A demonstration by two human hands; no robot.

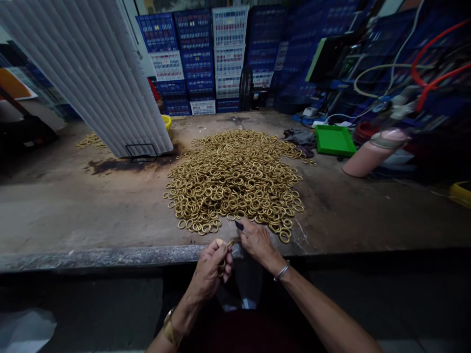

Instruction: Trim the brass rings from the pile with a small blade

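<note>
A big heap of brass rings (235, 179) lies on the worn workbench (91, 215). My left hand (211, 272) is at the bench's front edge, fingers closed on a brass ring (230, 243). My right hand (257, 241) is just to its right, at the near edge of the heap, fingers pinched round a small dark tool (239, 225). A clear plastic bag (241, 287) hangs below the bench edge between my forearms.
A white corrugated stack (95, 68) leans at the back left, a smaller ring pile (90, 141) beside it. A green tray (333, 140), a pink cylinder (371, 153) and hoses sit at the right. Blue and white crates (213, 59) are stacked behind.
</note>
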